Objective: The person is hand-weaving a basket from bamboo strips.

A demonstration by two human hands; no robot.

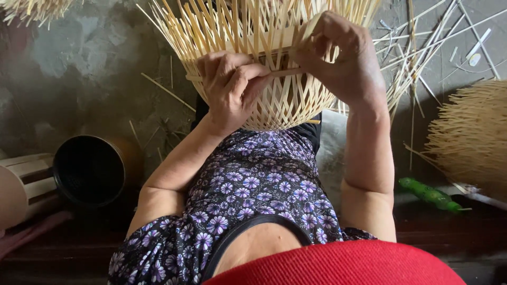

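A half-woven bamboo basket [280, 108] rests on my lap, its loose upright strips fanning out toward the top of the view. My left hand [231, 87] presses against the basket's wall, and its thumb and fingers pinch a thin horizontal bamboo strip [288, 71]. My right hand [343, 55] grips the same strip a little further right, with its fingers curled in among the uprights. Both forearms reach out from my floral-print top [248, 190].
A black round container [87, 169] lies on its side at the left, beside a pale ribbed object [31, 177]. A green-handled tool [429, 194] lies at the right, near another unfinished basket [472, 137]. Loose bamboo strips [422, 53] litter the concrete floor [79, 68].
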